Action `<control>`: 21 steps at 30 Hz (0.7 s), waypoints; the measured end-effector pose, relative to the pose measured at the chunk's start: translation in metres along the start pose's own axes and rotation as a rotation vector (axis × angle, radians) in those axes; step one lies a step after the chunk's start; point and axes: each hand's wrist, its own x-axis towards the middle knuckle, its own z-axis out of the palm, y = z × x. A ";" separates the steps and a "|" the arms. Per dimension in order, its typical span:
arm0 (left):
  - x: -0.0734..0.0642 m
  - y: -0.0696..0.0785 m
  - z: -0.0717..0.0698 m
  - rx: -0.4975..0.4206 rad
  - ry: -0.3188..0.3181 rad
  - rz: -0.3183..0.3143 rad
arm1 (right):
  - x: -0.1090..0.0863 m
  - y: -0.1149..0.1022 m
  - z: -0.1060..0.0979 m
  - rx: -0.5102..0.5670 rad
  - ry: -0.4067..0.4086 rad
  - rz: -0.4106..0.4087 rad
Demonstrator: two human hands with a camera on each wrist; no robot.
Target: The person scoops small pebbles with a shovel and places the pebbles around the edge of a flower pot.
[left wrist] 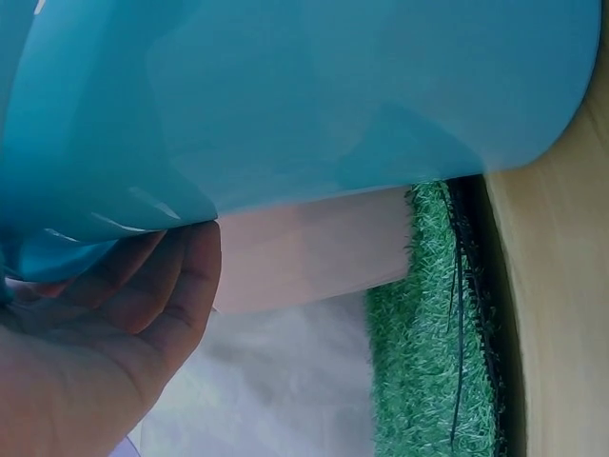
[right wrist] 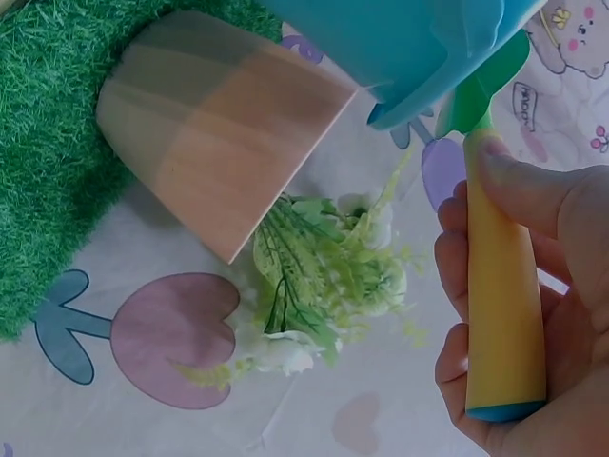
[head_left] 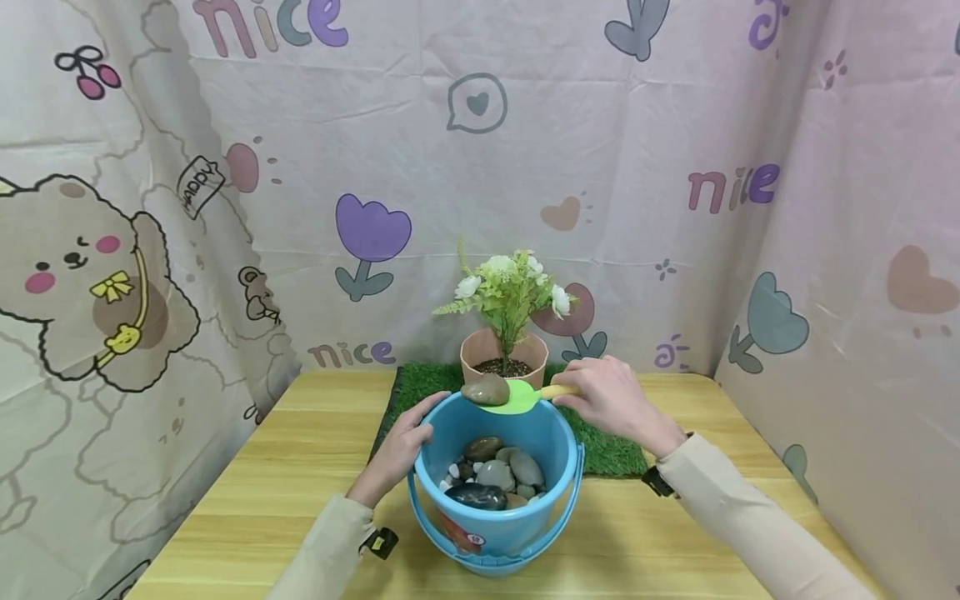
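- Work over the wooden table (head_left: 315,467), relying on its flat top for firm footing under the load.
- Mind the green grass mat (head_left: 611,454), spread on the table beyond the work and near enough to catch anything dropped.
- Steady the blue bucket (head_left: 513,535), standing upright just in front of the mat; avoid leaning weight on its far rim, for fear of tipping it.
- Allow room for the pink flowerpot (right wrist: 219,133), close behind the bucket; avoid brushing its white flowers (head_left: 510,296) with knuckles or blade.
- Brace with the left hand (head_left: 401,450), gripping the bucket's left rim with fingers against the outer wall; press lightly down rather than pull.
- Steer with the right hand (head_left: 611,396), holding the shovel (head_left: 522,398) in fingers wrapped round its yellow handle (right wrist: 506,295), with thumb laid along the top near the blade. Turn slowly from the wrist, without a flick.
- Hold the green blade level above the bucket's far rim; cannot tell from these views about contact between blade and rim.
- Avoid knocking against the shiny black stone (head_left: 477,497) and its neighbours, piled in the bottom of the bucket.
- Watch most closely the brownish stone (head_left: 486,389), resting on the blade toward its tip and seemingly reaching past the edge: smooth, rounded, likely to roll at a small tilt.
- Disregard for now the white pebbles (head_left: 452,477), lying at the left of the pile.
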 end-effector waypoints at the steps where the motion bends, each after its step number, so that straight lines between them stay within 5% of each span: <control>1: 0.000 0.000 0.000 -0.001 0.004 0.000 | 0.001 0.001 0.000 -0.004 -0.001 -0.001; 21: 0.000 -0.001 0.001 -0.034 0.004 -0.006 | 0.033 0.034 0.023 -0.040 -0.074 0.154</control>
